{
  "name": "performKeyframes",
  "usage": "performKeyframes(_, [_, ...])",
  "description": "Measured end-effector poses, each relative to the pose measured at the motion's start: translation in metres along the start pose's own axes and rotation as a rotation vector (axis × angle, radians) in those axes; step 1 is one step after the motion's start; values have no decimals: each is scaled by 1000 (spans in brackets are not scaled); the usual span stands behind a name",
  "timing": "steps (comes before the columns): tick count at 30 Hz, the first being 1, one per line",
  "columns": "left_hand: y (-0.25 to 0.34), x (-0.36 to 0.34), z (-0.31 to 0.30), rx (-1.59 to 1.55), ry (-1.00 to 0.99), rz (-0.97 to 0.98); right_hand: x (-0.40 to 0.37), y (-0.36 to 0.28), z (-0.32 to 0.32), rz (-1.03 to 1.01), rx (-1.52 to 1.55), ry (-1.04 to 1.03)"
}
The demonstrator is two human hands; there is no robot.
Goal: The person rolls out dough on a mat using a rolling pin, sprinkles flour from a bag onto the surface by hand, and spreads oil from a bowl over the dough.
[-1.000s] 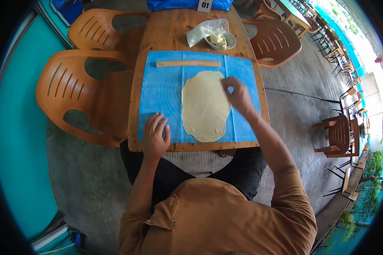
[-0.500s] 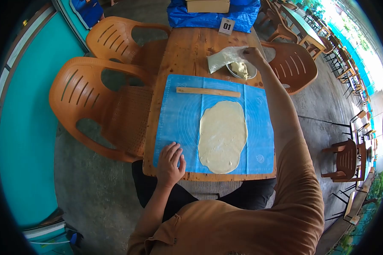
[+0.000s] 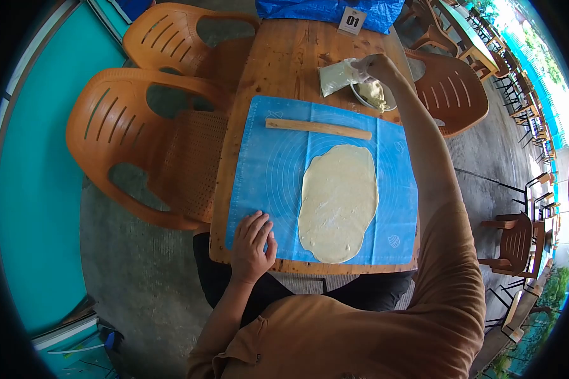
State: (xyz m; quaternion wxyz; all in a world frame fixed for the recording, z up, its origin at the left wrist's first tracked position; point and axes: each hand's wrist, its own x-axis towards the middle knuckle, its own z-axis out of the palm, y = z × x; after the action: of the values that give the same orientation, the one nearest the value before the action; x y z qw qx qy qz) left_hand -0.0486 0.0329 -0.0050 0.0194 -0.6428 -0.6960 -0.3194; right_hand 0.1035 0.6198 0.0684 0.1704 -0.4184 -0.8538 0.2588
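A flat oval sheet of dough (image 3: 338, 202) lies on the blue mat (image 3: 269, 170), with a wooden rolling stick (image 3: 318, 129) above it. My left hand (image 3: 253, 249) rests on the mat's lower left corner, fingers spread a little and holding nothing. Beyond the mat, my right hand (image 3: 374, 68) is closed on the top of a clear plastic bag (image 3: 337, 77) of white powder. Right below that hand stands a bowl (image 3: 391, 101) holding a pale yellow lump (image 3: 373, 94).
Blue plastic sheeting (image 3: 376, 12) and a card marked 01 (image 3: 352, 21) are at the far end of the wooden table (image 3: 284, 60). Orange chairs (image 3: 164, 47) stand on the left, another chair (image 3: 452, 95) on the right.
My right hand has shifted on the bag, which now looks more bunched up near the bowl. The view has tilted slightly, while my left hand stays on the mat.
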Motion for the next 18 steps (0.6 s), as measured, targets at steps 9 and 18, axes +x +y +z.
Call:
performKeyframes(9, [1, 1, 0, 6, -5, -7, -13, -10, 2, -53, 44, -117])
performKeyframes(18, [-1, -1, 1, 17, -11, 0, -20, -26, 3, -5, 55, -24])
